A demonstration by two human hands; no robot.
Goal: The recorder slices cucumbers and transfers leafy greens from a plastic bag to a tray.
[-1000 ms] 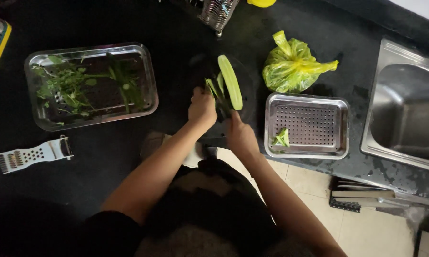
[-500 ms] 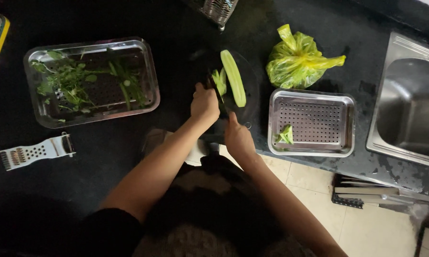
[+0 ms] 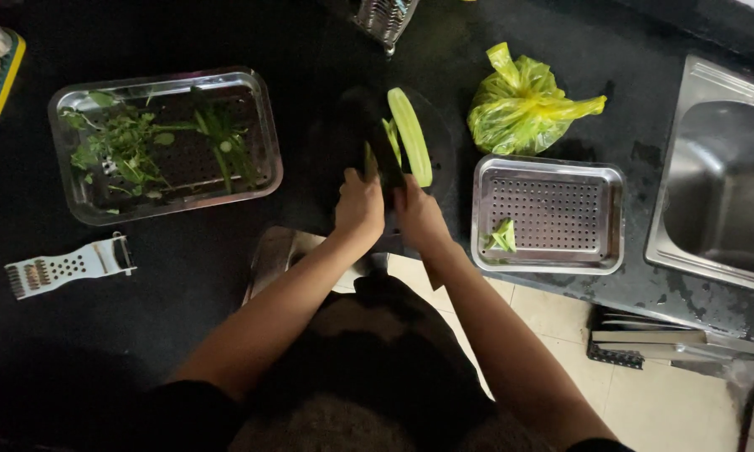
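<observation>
A long pale green vegetable half (image 3: 412,134) lies on a dark round board (image 3: 444,138) on the black counter. Thin green strips (image 3: 388,138) lie just left of it. My left hand (image 3: 360,205) presses down on the near end of the strips, fingers curled. My right hand (image 3: 419,219) sits right beside it, closed around a knife whose dark blade (image 3: 385,163) points away between the two hands. The knife's handle is hidden in my fist.
A steel tray (image 3: 264,134) holding leafy herbs stands at the left. A perforated steel tray (image 3: 553,213) with a green scrap (image 3: 503,235) is at the right, a yellow-green plastic bag (image 3: 523,100) behind it. Sink (image 3: 720,184) far right; white grater (image 3: 63,266) near left.
My right hand has moved forward until it sits beside my left hand at the strips. The vegetable half has not moved.
</observation>
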